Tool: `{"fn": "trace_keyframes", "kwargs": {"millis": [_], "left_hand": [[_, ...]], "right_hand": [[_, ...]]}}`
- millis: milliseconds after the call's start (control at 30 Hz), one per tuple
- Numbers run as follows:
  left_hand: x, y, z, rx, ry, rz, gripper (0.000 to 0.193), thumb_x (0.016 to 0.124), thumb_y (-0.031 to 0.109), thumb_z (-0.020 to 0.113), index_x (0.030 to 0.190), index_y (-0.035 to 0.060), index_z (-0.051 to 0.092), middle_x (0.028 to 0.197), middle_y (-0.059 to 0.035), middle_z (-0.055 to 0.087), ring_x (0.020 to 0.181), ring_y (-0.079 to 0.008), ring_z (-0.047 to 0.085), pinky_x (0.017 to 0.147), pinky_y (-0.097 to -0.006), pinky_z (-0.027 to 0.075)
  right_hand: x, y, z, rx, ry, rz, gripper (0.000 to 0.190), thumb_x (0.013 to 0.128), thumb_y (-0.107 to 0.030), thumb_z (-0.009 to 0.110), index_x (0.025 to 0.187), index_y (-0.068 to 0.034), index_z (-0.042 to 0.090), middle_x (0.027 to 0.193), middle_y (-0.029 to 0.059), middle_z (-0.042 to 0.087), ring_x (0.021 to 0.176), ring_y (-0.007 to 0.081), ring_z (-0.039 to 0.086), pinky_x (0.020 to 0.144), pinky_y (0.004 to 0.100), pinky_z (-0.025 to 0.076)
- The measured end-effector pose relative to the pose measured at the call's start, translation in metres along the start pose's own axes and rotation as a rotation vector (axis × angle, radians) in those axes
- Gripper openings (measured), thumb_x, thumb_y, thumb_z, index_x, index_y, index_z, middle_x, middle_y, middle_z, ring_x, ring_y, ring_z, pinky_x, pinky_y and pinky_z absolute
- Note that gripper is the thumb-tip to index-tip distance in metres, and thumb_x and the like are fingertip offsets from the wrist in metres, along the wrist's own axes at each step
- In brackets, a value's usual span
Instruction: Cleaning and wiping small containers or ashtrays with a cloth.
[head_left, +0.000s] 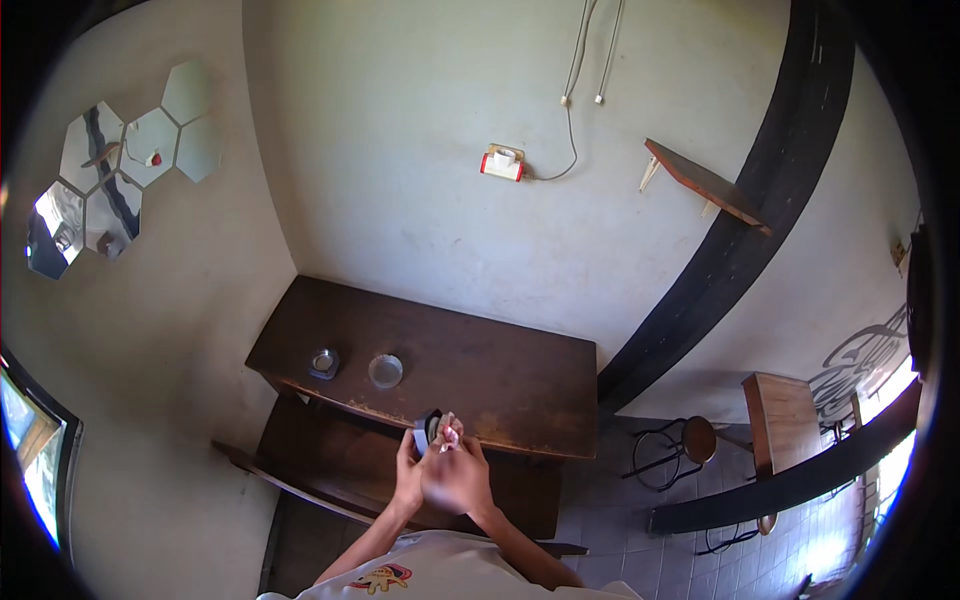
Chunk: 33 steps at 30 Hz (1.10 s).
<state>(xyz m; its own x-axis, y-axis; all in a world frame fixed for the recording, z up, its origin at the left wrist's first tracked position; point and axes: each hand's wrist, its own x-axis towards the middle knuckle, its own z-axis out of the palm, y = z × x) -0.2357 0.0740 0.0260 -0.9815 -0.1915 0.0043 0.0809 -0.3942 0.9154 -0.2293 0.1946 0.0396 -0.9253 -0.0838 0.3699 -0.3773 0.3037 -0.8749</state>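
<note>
My left hand (409, 474) holds a small light-coloured container with a dark rim (422, 433), just over the front edge of a dark wooden table (495, 375). Close beside it, my right hand (466, 472) grips a crumpled white and reddish packet or cloth (449, 433); its exact kind cannot be told. The two hands are together, and a blurred spot covers part of the right one. Towards the table's left stand a round clear glass ashtray (385, 370) and a squarish glass dish (323, 363).
A wooden bench (337, 442) runs along the table's near side. A round stool (699, 439) and another wooden table (784, 412) stand at the right. On the wall are a socket box (502, 163), a shelf (705, 184) and hexagonal mirrors (150, 146).
</note>
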Motion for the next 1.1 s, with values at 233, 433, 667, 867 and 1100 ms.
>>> {"fn": "trace_keyframes", "kwargs": {"millis": [233, 433, 667, 867, 1100], "left_hand": [[0.003, -0.006, -0.003, 0.191, 0.143, 0.057, 0.048, 0.111, 0.035, 0.034, 0.144, 0.0011, 0.041, 0.123, -0.0125, 0.058, 0.111, -0.0199, 0.058, 0.097, -0.0304, 0.046], [0.013, 0.013, -0.020, -0.457, -0.170, -0.348, 0.043, 0.108, 0.036, 0.039, 0.133, 0.0045, 0.053, 0.122, -0.0121, 0.066, 0.109, -0.0219, 0.066, 0.096, -0.0375, 0.054], [0.000, -0.005, -0.017, -0.512, -0.183, -0.276, 0.049, 0.103, 0.033, 0.053, 0.146, 0.0112, 0.044, 0.136, -0.0086, 0.057, 0.126, -0.0227, 0.056, 0.110, -0.0407, 0.044], [0.016, -0.016, -0.045, -0.410, -0.290, -0.039, 0.061, 0.108, 0.040, 0.040, 0.159, 0.0100, 0.026, 0.159, -0.0103, 0.038, 0.141, -0.0232, 0.044, 0.119, -0.0382, 0.034], [0.010, -0.002, -0.023, 0.044, -0.148, -0.028, 0.057, 0.111, 0.039, 0.030, 0.156, 0.0041, 0.030, 0.153, -0.0113, 0.043, 0.141, -0.0223, 0.042, 0.120, -0.0359, 0.030]], "right_hand": [[-0.012, 0.001, 0.013, -0.009, -0.036, -0.220, 0.030, 0.088, 0.003, 0.064, 0.118, 0.003, 0.065, 0.123, 0.0216, 0.052, 0.108, 0.0351, 0.058, 0.090, 0.0399, 0.050], [0.008, -0.013, 0.004, -0.180, -0.010, -0.280, 0.025, 0.084, -0.006, 0.066, 0.109, -0.001, 0.067, 0.105, 0.0164, 0.058, 0.099, 0.0371, 0.055, 0.088, 0.0466, 0.046], [0.028, 0.004, 0.007, 0.092, -0.123, -0.077, 0.046, 0.090, -0.009, 0.060, 0.135, -0.001, 0.053, 0.137, 0.0208, 0.045, 0.130, 0.0401, 0.046, 0.110, 0.0458, 0.038], [-0.010, -0.005, 0.031, -0.150, -0.349, -0.357, 0.058, 0.104, -0.028, 0.046, 0.156, -0.005, 0.033, 0.161, 0.0264, 0.022, 0.151, 0.0454, 0.018, 0.123, 0.0515, 0.016], [0.035, -0.008, 0.025, 0.110, -0.170, -0.148, 0.051, 0.101, -0.015, 0.046, 0.150, -0.001, 0.040, 0.156, 0.0265, 0.032, 0.145, 0.0451, 0.030, 0.122, 0.0463, 0.023]]}}
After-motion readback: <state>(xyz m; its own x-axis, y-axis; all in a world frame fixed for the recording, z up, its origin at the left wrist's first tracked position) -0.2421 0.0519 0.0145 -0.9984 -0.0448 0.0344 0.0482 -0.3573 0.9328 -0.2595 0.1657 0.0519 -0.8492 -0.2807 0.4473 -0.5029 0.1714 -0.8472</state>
